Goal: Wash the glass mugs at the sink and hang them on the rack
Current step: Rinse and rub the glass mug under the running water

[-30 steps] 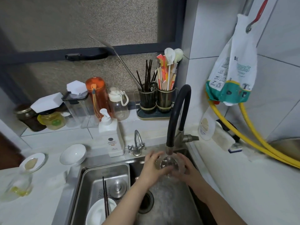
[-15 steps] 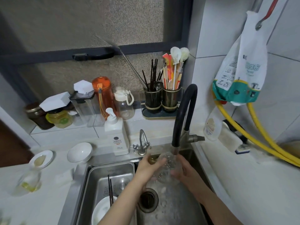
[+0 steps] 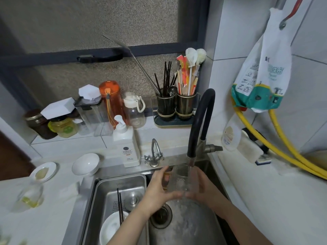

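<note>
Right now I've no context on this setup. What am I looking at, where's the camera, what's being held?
No robot here: a person works with bare hands, and the single picture comes from a wide-angle camera on their head, looking forward and down. The left hand and right hand together hold a clear glass mug under the black faucet, with water running into the sink. The left basin holds a white dish and dark chopsticks. On the counter sit a soap pump bottle, a white bowl and a small plate. Behind stand jars, bottles and a utensil holder. No rack is in view.
</note>
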A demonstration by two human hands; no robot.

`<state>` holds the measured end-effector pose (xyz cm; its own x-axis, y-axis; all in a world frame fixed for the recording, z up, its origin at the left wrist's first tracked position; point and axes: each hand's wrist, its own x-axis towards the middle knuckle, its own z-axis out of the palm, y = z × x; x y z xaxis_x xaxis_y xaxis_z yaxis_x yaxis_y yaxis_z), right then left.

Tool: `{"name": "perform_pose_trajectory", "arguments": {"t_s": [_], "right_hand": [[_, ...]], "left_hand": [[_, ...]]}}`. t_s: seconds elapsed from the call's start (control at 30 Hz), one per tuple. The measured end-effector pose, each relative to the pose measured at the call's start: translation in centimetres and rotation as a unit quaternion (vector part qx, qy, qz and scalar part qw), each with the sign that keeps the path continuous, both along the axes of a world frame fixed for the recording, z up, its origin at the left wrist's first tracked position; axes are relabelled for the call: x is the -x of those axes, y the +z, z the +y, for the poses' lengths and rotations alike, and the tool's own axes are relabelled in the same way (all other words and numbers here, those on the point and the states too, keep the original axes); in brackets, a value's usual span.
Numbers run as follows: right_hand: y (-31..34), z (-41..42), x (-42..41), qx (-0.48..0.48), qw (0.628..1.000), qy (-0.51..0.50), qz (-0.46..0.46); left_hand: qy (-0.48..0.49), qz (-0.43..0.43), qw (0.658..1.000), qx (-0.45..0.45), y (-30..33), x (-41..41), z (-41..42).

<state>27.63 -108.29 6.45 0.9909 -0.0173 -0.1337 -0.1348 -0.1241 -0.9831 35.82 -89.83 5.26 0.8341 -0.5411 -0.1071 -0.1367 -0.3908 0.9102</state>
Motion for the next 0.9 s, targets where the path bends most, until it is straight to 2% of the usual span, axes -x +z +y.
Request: {"name": "perform_pose_trajectory", "arguments": {"t_s": [0.2, 0.4, 0.53, 0.6, 0.73, 0.9], "right_hand": [[-0.4, 0.1, 1.1, 0.026, 1.0, -0.009, -0.012], [0.8, 0.5, -0.6, 0.083, 0.996, 0.003, -0.01], [1.0, -0.5, 1.4, 0.041, 0.998, -0.043, -0.019], [0.3, 0.0, 2.3, 0.023, 0.999, -0.036, -0.016], [0.4, 1.5, 0.3, 0.058, 0.998, -0.005, -0.009], [2.0, -0.7, 0.0, 0.068, 0.997, -0.038, -0.022]], "left_hand": [[-0.052, 0.028, 0.998, -0.007, -0.6, -0.4, 0.2], [-0.015, 0.01, 0.999, 0.026, -0.3, -1.1, 0.2], [-0.057, -0.028, 0.998, 0.024, -0.1, 0.4, -2.1], [-0.053, -0.024, 0.998, 0.022, -0.9, 1.2, -1.1], [-0.007, -0.004, 0.999, 0.035, -1.6, -0.2, 2.1], [-0.028, -0.035, 0.998, 0.033, -1.0, -1.1, -1.2]]}}
